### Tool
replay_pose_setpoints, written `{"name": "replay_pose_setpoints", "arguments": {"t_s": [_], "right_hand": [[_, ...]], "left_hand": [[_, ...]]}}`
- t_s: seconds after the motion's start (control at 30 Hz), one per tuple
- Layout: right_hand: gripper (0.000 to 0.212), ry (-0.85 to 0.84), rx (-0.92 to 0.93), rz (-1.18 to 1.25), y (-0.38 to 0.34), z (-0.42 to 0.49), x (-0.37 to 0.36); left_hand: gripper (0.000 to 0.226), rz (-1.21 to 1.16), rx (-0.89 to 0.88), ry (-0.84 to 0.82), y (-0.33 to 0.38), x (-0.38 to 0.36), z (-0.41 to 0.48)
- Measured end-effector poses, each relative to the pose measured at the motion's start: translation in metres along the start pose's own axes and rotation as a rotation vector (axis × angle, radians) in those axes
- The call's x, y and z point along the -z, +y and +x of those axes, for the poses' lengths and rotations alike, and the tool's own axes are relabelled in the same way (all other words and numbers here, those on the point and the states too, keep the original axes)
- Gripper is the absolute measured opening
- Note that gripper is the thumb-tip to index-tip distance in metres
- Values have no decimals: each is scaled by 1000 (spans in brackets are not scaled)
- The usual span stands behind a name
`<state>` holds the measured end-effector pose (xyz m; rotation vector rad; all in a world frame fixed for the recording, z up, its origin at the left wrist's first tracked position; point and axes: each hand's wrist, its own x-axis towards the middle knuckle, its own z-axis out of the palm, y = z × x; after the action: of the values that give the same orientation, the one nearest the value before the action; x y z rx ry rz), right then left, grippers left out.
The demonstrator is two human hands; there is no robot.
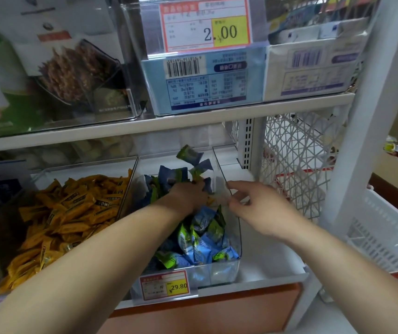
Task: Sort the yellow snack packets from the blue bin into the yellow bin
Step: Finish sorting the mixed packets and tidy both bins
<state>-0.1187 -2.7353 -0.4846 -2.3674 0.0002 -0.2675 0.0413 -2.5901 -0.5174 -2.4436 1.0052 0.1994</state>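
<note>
My left hand (188, 194) is buried in the blue bin (219, 273), grip hidden, right hand (255, 208) loose-fingered beside its wall holding nothing, so I'd pinch just the yellow packet (211, 201) peeking underneath, then drop it in the yellow bin (130, 182).

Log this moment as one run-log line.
left hand: dug into blue-green packets in blue bin, grip hidden | right hand: touching its right wall | yellow bin: heaped with yellow packets

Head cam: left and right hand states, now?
Left hand: buried in blue packets; grip cannot be told.
Right hand: open, fingers at the clear bin wall.
</note>
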Motion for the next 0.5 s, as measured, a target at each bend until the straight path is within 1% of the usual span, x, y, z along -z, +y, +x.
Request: {"name": "replay_pose_setpoints", "arguments": {"t_s": [0.03, 0.1, 0.13, 0.2, 0.27, 0.3, 0.33, 0.4, 0.47, 0.5], "right_hand": [[38, -5, -2, 5, 0, 0, 0], [33, -8, 4, 21, 0, 0, -1], [29, -2, 7, 36, 0, 0, -1], [29, 4, 7, 49, 0, 2, -2], [36, 4, -2, 30, 3, 4, -4], [41, 5, -11, 26, 3, 4, -4], [44, 0, -15, 23, 4, 5, -4], [47, -7, -14, 24, 4, 4, -4], [49, -14, -18, 27, 4, 3, -2], [49, -16, -20, 19, 4, 2, -1]], "left_hand": [[52, -36, -6, -15, 0, 1, 1], [35, -60, 29, -51, 2, 2, 6], [38, -75, 22, -46, 4, 4, 8], [46, -120, 12, -32, 7, 0, 13], [41, -220, 106, 13, 10, -1, 15], [37, -350, 153, 87, 12, 0, 12], [35, -417, 171, 102, 13, 2, 11], [32, -451, 166, 54, 14, 10, 8], [25, -543, 180, 38, 12, 16, 5], [20, -547, 150, 63, 8, 18, 0]]}}
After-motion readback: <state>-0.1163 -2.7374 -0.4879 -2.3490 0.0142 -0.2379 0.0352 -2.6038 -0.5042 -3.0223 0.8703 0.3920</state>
